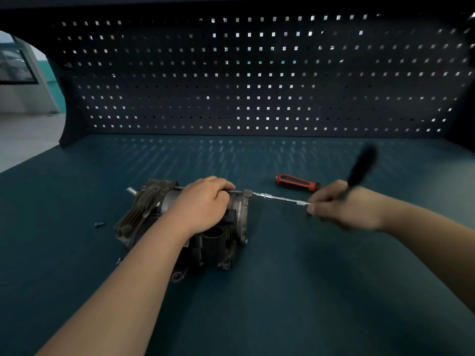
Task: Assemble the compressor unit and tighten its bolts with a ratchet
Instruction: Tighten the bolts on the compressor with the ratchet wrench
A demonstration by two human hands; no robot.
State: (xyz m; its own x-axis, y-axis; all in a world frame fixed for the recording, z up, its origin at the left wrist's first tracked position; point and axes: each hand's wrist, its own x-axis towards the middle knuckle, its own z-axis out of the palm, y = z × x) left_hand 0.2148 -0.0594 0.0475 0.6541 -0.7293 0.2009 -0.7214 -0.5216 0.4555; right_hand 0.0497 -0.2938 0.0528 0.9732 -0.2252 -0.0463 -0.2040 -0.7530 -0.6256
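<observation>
compressor unit [144,209] sits mid bench [282,291], left hand [203,204] curled over its top, holding it. right hand [344,206] blurred, fingers wrapped round ratchet [359,168], extension [280,199] reaching unit's right flange. red screwdriver [297,183] just behind

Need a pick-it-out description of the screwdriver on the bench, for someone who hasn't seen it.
On the teal bench in front of the dark pegboard, look just right of the compressor, behind the silver extension bar that runs to the right hand. The screwdriver lies flat there, untouched. Its red-and-black handle sets it apart from the blurred all-black ratchet handle.
</observation>
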